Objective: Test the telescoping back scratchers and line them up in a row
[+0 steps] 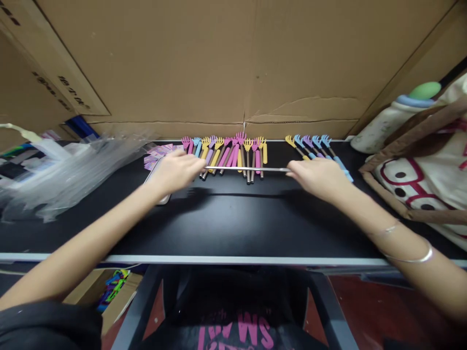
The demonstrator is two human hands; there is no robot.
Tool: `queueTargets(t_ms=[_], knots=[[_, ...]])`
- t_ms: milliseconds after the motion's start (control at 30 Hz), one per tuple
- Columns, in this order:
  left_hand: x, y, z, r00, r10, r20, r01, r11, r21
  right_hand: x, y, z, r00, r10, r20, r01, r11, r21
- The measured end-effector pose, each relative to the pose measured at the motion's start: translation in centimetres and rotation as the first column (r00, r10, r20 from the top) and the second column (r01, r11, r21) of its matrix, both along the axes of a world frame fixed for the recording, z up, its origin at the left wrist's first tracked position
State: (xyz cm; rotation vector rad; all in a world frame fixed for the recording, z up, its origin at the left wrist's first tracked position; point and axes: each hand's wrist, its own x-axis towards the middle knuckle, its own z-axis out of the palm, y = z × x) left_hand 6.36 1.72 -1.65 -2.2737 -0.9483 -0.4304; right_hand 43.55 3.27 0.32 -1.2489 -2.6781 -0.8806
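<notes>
My left hand (177, 171) and my right hand (316, 177) each grip one end of a thin metal telescopic rod (248, 168), stretched out level between them above the black table (226, 223). Behind the rod lies a row of several small hand-shaped back scratchers (228, 151) in pink, purple, yellow and blue. A second smaller group of scratchers (313, 145) lies behind my right hand. Both hands have their fingers closed on the rod's ends.
Cardboard walls (226, 63) stand behind the table. Clear plastic bags (69, 175) lie at the left, pink printed cards (156, 154) by my left hand. A cloth bag (423, 165) and a bottle (394, 116) stand at the right. A box with coloured items (111, 287) sits below.
</notes>
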Motion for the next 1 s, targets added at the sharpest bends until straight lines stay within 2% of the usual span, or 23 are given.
queueTargets(t_ms=[100, 167, 300, 467, 533, 600, 700, 767, 833, 900, 1000], knots=[[5.2, -1.7, -0.8, 0.998, -0.048, 0.042, 0.05, 0.997, -0.057, -4.6, -2.0, -0.5, 0.991, 0.117, -0.069, -0.119, 0.993, -0.021], [7.2, -3.0, -0.7, 0.995, -0.087, 0.056, 0.092, 0.992, -0.083, -6.5, -3.3, -0.9, 0.977, 0.177, -0.118, -0.184, 0.981, -0.053], [8.8, -4.9, 0.6, 0.995, -0.099, -0.019, 0.098, 0.993, -0.061, -7.9, -4.9, -1.4, 0.964, 0.205, -0.168, -0.22, 0.973, -0.075], [9.0, -5.0, 1.9, 0.993, -0.12, -0.014, 0.12, 0.993, 0.012, -7.5, -5.7, -0.5, 0.963, 0.216, -0.162, -0.217, 0.976, 0.011], [7.7, -4.6, 2.2, 0.994, -0.107, 0.001, 0.107, 0.994, 0.033, -5.9, -5.5, 0.1, 0.971, 0.198, -0.131, -0.192, 0.98, 0.059], [4.9, -4.0, 2.4, 0.998, -0.063, 0.016, 0.062, 0.997, 0.046, -2.8, -4.5, 0.4, 0.982, 0.15, -0.115, -0.139, 0.985, 0.099], [-1.9, -3.1, 2.2, 0.998, 0.058, 0.026, -0.059, 0.998, 0.029, 4.2, -1.9, 0.3, 0.992, 0.027, -0.124, -0.017, 0.996, 0.083], [-6.7, -2.7, 1.8, 0.991, 0.12, 0.052, -0.119, 0.993, -0.017, 8.9, -0.1, 0.1, 0.987, -0.136, -0.089, 0.139, 0.99, 0.026], [-10.5, -2.6, 1.3, 0.979, 0.173, 0.107, -0.166, 0.983, -0.073, 12.2, 1.0, -0.1, 0.959, -0.278, -0.048, 0.278, 0.96, -0.018], [-12.7, -2.7, 0.7, 0.973, 0.189, 0.135, -0.183, 0.982, -0.055, 13.7, 1.4, -0.1, 0.938, -0.343, -0.051, 0.342, 0.939, -0.03], [-13.5, -3.0, 0.4, 0.971, 0.208, 0.121, -0.21, 0.978, 0.005, 13.6, 1.4, 0.0, 0.951, -0.301, -0.077, 0.301, 0.954, -0.014]])
